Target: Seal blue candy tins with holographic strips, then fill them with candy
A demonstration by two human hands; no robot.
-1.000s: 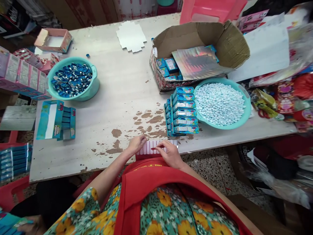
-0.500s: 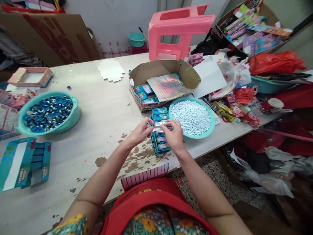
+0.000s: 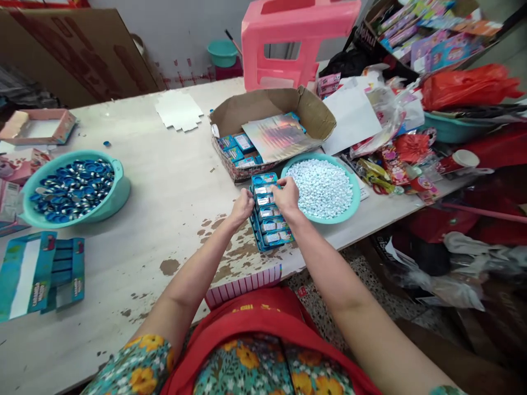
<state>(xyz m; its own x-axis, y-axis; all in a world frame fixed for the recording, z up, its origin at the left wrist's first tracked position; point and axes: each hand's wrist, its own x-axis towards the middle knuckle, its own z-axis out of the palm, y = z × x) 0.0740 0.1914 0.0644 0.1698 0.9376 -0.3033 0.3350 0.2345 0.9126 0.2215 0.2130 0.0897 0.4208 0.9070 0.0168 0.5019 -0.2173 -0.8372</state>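
Observation:
A blue tray (image 3: 256,232) stands on the table before me, holding a row of small blue boxes (image 3: 276,225) with shiny silver-white parts on most of them. The box at the far end (image 3: 263,179) shows a plain blue top. My left hand (image 3: 242,207) is closed at the tray's left edge, its fingertips against the side. From the right, my right hand (image 3: 288,195) reaches over the far boxes, thumb and fingers bent together on one of the silver parts. Its fingers hide some of what they touch.
A turquoise basin of pale pellets (image 3: 323,189) sits right of the tray. Behind is a cardboard box (image 3: 321,118) with blue packs; a pink stool (image 3: 251,60) stands beyond. At left are a basin of blue-and-silver pieces (image 3: 78,189) and blue cartons (image 3: 66,269).
Both hands have moved to the far part of the tray, and my left hand has gone to its left edge. More silver parts are uncovered. The whole view has shifted slightly.

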